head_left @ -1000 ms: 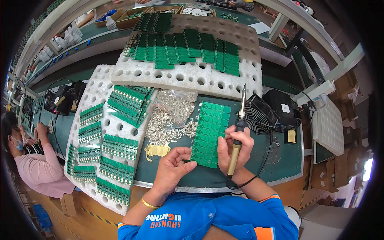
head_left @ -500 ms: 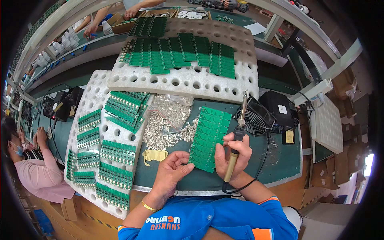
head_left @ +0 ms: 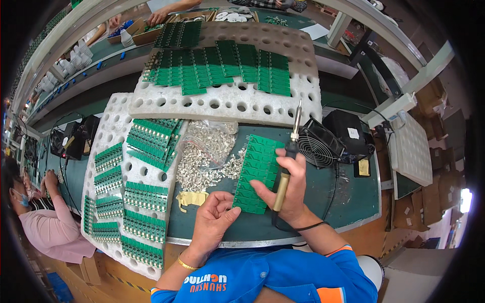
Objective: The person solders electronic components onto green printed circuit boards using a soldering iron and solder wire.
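A green circuit board panel [head_left: 255,169] is held tilted above the bench, its lower left edge pinched by my left hand [head_left: 214,217]. My right hand [head_left: 290,189] grips a soldering iron [head_left: 284,184] with a tan handle, its metal tip pointing up and away from the board. The thumb of that hand lies over the panel's face, and its fingers wrap the iron near the board's right edge. Just beyond the board is a heap of small silvery metal parts [head_left: 199,164], partly in a clear plastic bag [head_left: 217,139]. A crumpled yellow paper [head_left: 192,199] lies near my left hand.
White foam slabs with round holes [head_left: 172,112] carry several green panels [head_left: 222,65]; the left slab holds populated boards [head_left: 145,196]. A round-grilled fan [head_left: 318,144] and a black box [head_left: 348,131] stand at right. A co-worker [head_left: 50,217] sits at left; another person's hand [head_left: 159,17] reaches into boxes.
My right hand has shifted, its thumb now spread across the board and the soldering iron more upright. The view has moved slightly; my left hand keeps its pinch on the panel.
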Demonstrator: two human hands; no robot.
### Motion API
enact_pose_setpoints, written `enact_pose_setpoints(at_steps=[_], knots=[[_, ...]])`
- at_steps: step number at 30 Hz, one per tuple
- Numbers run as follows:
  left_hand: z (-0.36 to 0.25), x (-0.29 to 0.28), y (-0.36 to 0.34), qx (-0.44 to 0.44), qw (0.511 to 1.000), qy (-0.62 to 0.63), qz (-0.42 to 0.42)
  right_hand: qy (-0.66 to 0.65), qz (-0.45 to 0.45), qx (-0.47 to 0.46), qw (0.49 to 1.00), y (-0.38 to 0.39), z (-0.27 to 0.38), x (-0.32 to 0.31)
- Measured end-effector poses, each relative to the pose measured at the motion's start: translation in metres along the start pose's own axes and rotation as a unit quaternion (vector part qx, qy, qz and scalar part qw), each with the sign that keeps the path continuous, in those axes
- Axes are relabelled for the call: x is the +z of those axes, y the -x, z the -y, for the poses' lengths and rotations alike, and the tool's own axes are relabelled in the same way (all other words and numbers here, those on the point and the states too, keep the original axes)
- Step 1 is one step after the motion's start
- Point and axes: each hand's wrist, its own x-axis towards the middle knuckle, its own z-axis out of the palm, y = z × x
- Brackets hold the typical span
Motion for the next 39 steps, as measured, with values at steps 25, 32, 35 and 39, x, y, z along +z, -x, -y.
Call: enact_pose_setpoints(at_steps=[25,32,35,39], knots=[[-0.006,-0.009,0.008,0.0,0.999,-0.029,0.023,-0.052,0.057,0.034,0.996,-0.035,0.001,-0.004],[-0.005,-0.006,0.007,-0.011,1.0,-0.009,0.016,-0.039,0.034,0.073,0.996,-0.029,0.0,-0.005],[-0.004,-0.006,0.007,-0.01,1.0,-0.004,0.011,-0.034,0.038,0.078,0.996,-0.028,-0.002,-0.004],[-0.005,-0.003,0.006,-0.003,1.0,0.003,0.005,-0.021,0.057,0.06,0.996,-0.03,-0.002,-0.005]])
